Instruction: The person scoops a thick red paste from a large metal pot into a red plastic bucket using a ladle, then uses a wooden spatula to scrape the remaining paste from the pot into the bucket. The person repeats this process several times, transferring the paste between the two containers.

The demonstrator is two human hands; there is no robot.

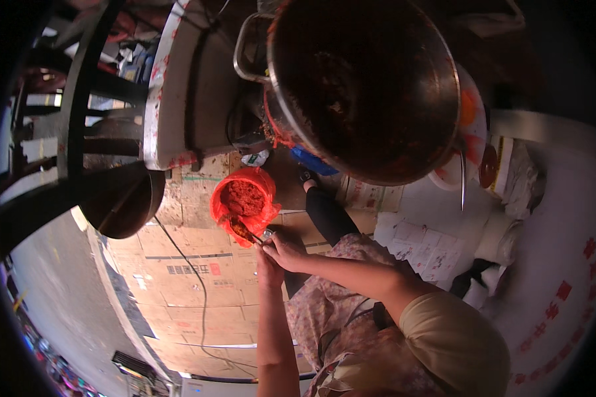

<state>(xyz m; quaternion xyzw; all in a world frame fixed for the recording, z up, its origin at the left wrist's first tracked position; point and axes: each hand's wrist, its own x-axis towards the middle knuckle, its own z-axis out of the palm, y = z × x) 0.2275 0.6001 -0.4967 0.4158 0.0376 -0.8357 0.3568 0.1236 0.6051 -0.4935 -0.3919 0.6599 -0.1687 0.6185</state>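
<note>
A metal spoon or ladle (242, 230) tilts over the near edge of a container lined with a red plastic bag (267, 214). Its bowl carries a dark orange-red paste. Chunky red mash, like chopped chilli, (244, 197) fills the lined container. My right hand (286, 253) is closed around the spoon's handle. Just to its left, my left hand (267, 266) is closed at the same handle, its fingers partly hidden. Both hands are close together on the near side of the bag.
A large metal pot (364, 92), stained dark red inside, looms at the top with loop handles. Left of it stands a white red-splattered counter (169, 99). A dark round pan (126, 205) is further left. Flattened cardboard (185, 264) covers the floor, crossed by a thin cable (195, 271).
</note>
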